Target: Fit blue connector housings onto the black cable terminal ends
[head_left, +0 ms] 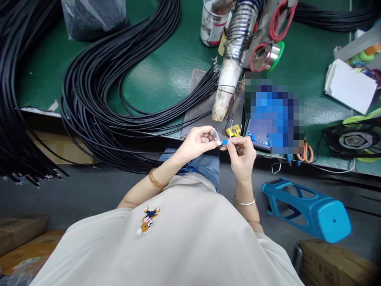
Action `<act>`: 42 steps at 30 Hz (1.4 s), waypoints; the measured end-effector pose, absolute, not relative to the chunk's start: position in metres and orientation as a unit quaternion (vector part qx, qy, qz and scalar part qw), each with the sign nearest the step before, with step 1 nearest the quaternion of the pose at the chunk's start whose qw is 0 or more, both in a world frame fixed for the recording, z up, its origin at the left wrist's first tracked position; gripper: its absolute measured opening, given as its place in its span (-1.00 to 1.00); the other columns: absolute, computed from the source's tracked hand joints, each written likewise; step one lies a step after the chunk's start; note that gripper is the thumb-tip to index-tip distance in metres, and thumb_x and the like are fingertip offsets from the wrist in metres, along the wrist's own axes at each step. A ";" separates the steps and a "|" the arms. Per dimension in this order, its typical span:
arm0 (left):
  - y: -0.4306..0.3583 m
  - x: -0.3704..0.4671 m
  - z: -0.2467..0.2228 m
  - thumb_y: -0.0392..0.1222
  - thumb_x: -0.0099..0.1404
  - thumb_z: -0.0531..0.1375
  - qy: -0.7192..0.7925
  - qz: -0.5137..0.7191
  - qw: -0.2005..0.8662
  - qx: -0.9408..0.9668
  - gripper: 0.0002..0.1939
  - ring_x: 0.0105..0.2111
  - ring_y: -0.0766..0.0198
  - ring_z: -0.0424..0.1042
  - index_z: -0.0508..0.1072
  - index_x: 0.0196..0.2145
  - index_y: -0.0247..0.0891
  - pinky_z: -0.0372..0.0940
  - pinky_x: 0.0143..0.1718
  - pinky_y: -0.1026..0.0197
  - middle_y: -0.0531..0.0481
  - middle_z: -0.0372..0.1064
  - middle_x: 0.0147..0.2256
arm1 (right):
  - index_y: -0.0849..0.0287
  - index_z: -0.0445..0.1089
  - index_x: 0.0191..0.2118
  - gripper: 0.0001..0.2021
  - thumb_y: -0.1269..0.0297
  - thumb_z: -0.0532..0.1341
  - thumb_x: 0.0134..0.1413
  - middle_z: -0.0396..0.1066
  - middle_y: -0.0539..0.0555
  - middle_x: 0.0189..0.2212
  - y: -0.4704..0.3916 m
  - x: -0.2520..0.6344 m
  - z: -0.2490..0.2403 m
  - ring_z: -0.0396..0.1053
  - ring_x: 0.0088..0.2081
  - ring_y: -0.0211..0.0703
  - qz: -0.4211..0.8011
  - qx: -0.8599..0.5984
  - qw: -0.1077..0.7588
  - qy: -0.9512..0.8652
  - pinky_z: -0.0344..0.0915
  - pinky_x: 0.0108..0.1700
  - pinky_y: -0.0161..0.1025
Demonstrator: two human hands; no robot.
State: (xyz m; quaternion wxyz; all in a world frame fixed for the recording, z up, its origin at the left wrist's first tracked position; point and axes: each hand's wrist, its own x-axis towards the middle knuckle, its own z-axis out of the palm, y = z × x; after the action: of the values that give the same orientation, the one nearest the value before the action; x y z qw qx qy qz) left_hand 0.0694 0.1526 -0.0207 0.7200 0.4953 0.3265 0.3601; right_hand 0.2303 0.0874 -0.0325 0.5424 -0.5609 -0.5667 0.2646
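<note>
Both of my hands meet at the table's front edge, around a small blue connector (224, 142). My left hand (197, 143) pinches its left end, with something greyish at the index fingertip. The thumb and fingers of my right hand (242, 153) close on the connector's right end. Just beyond them lies a yellow piece (233, 130) on a dark board (190, 123). A bundle of black cables (98, 79) curves over the table, its ends on that board. More blue connectors (187, 169) show by my lap.
A foil-wrapped duct (229, 71) comes down over the board. Right of it are a pixelated tray area (274, 119), orange-handled scissors (306, 153) and a black fan (355, 140). A blue stool (331, 218) lies at the lower right.
</note>
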 end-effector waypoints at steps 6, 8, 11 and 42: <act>0.151 0.071 -0.026 -0.21 0.10 0.33 0.334 0.338 0.718 0.509 -0.84 -0.58 0.48 0.16 0.48 -0.48 -0.37 -0.02 -0.56 0.35 0.06 0.29 -0.55 | 0.10 0.35 -0.26 -0.96 0.30 0.23 0.23 0.48 -0.05 -0.34 0.084 0.234 -0.038 0.54 -0.41 -0.28 0.191 -0.576 0.511 -0.608 0.49 -0.31 -0.32; 0.150 0.073 -0.027 -0.22 0.10 0.32 0.343 0.343 0.709 0.513 -0.84 -0.60 0.50 0.09 0.46 -0.50 -0.37 -0.09 -0.58 0.35 0.08 0.24 -0.57 | 0.10 0.37 -0.25 -0.97 0.30 0.24 0.23 0.48 -0.07 -0.39 0.083 0.233 -0.037 0.51 -0.47 -0.31 0.173 -0.594 0.516 -0.592 0.44 -0.40 -0.37; 0.151 0.077 -0.025 -0.22 0.09 0.30 0.365 0.352 0.693 0.512 -0.83 -0.62 0.54 -0.01 0.43 -0.53 -0.37 -0.18 -0.59 0.34 0.11 0.18 -0.59 | 0.09 0.39 -0.22 -0.96 0.28 0.23 0.24 0.40 -0.14 -0.52 0.082 0.233 -0.032 0.41 -0.58 -0.38 0.114 -0.597 0.587 -0.534 0.31 -0.54 -0.43; 0.163 0.085 -0.021 -0.24 -0.02 0.43 0.375 0.415 0.706 0.434 -0.82 -0.49 0.46 0.40 0.55 -0.47 -0.38 0.32 -0.41 0.41 0.04 0.47 -0.48 | 0.12 0.40 -0.35 -0.87 0.51 0.28 0.08 0.58 0.08 -0.14 0.095 0.222 -0.024 0.58 -0.17 -0.15 0.071 -0.567 0.546 -0.612 0.54 -0.06 -0.14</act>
State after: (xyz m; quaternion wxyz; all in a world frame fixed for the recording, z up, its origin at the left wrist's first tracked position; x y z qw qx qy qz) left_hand 0.0852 0.1633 -0.0208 0.7060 0.4338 0.3753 0.4154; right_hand 0.2225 0.0950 -0.0244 0.5462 -0.5670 -0.6125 0.0712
